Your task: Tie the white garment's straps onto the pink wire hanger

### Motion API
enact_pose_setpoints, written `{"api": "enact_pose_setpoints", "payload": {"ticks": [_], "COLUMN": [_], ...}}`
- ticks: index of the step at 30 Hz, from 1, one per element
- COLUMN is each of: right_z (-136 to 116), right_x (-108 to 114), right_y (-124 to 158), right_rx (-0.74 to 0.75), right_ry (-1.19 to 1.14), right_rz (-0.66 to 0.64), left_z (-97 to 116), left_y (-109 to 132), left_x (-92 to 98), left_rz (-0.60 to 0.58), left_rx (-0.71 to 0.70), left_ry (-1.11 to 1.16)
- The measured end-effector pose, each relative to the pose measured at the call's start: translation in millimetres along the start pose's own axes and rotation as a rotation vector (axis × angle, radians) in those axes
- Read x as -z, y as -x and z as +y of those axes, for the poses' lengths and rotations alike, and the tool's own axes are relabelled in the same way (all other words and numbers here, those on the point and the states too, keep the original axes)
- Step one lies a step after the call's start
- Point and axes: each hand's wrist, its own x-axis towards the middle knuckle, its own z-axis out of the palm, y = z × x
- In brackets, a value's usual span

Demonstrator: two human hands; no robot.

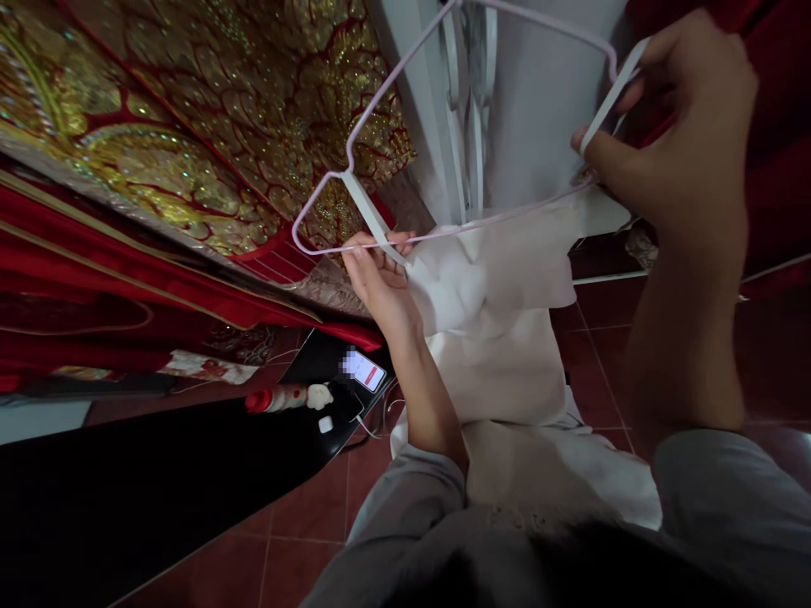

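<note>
A pale pink wire hanger (394,74) spans the upper middle of the view. From it hangs a white garment (500,355) in tiers, with a thin white strap (366,208) looped over the hanger's left shoulder notch. My left hand (383,279) is closed around the lower left of the hanger, where that strap meets the garment. At the hanger's right end, my right hand (684,127) pinches a second white strap (612,100), stretched slantwise beside the notch. Some of its fingers are hidden behind the strap.
Red and gold sequined garments (253,110) fill the left. Below them, a black table (190,481) holds a lit phone (366,371), a red-capped bottle (279,398) and a small white case (325,424). Dark red cloth (776,127) hangs at the right, above a red tiled floor (304,502).
</note>
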Motion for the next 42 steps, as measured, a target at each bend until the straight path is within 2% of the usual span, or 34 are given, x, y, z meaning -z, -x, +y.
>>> {"api": "enact_pose_setpoints", "payload": {"ticks": [4, 7, 9, 12, 14, 16, 18, 21, 23, 27, 29, 31, 33, 35, 37, 40, 42], "right_z": [-25.3, -27.2, -23.5, -18.5, -18.4, -20.0, -21.4, -21.0, -19.3, -13.6, -9.4, -4.8, -1.6, -1.4, -5.0, -13.6, -15.4], "right_x": [15.6, 18.5, 8.8, -19.1, -37.8, -50.9, -58.1, -63.9, -67.1, -67.7, -63.8, -59.2, -56.2, -55.8, -56.8, -56.2, -52.3], "right_y": [5.0, 23.3, 42.0, 73.1, 90.4, 102.0, 108.0, 110.5, 110.5, 108.8, 106.5, 104.0, 102.5, 102.6, 104.2, 106.5, 105.1], "right_rx": [-0.126, -0.036, 0.108, 0.260, 0.254, 0.215, 0.193, 0.187, 0.207, 0.227, 0.217, 0.219, 0.224, 0.221, 0.215, 0.231, 0.250], "right_ry": [0.235, 0.173, 0.038, -0.144, -0.211, -0.245, -0.262, -0.286, -0.304, -0.315, -0.309, -0.309, -0.312, -0.321, -0.328, -0.336, -0.354], "right_rz": [-0.159, -0.132, -0.118, -0.227, -0.241, -0.157, -0.093, -0.085, -0.076, -0.074, -0.087, -0.096, -0.107, -0.122, -0.131, -0.128, -0.106], "left_z": [1.5, 5.6, 8.0, 9.3, 11.0, 17.2, 29.6, 55.2, 71.3, 89.0, 87.4, 77.6, 62.5, 47.7, 38.1, 34.3, 34.3], "left_y": [0.9, 7.6, 13.0, 18.6, 20.3, 21.5, 23.5, 25.4, 21.3, -7.7, -26.3, -39.3, -42.0, -34.3, -20.5, -1.3, 5.7], "left_x": [2.3, -2.7, -8.5, -14.0, -11.4, -3.2, 7.2, 16.6, 15.0, 8.5, 15.4, 30.0, 45.2, 52.5, 47.3, 23.4, 7.3], "left_rz": [-0.007, 0.026, 0.041, 0.059, 0.068, 0.042, -0.037, -0.180, -0.239, -0.268, -0.192, -0.069, 0.025, 0.099, 0.068, -0.041, -0.053], "left_rx": [0.018, 0.039, 0.056, 0.058, 0.027, -0.014, -0.020, 0.028, 0.057, 0.118, 0.118, 0.076, -0.013, -0.036, 0.022, 0.133, 0.131], "left_ry": [0.061, 0.010, -0.059, -0.110, -0.112, -0.149, -0.254, -0.428, -0.378, -0.032, 0.008, -0.026, -0.096, -0.159, -0.200, -0.180, -0.137]}}
